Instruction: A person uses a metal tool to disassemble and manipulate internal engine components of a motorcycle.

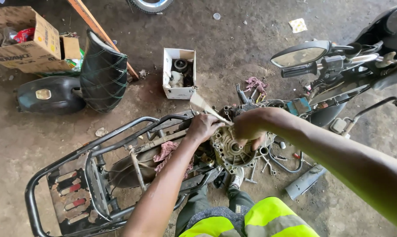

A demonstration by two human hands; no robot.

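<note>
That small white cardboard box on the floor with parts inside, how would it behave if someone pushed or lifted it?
The white cardboard box would probably slide, not tip: it sits low and flat on the dusty concrete floor. It looks heavy for its size, since metal parts fill it. Its open flaps look soft, so lifting by them could bend or tear them.

The engine case (pixel 233 149) is sitting in the motorcycle frame (pixel 97 175) on the floor (pixel 251 48), an open box (pixel 179 72) lying behind it, the seat (pixel 102 72) and tank (pixel 49 94) lying far left.
</note>
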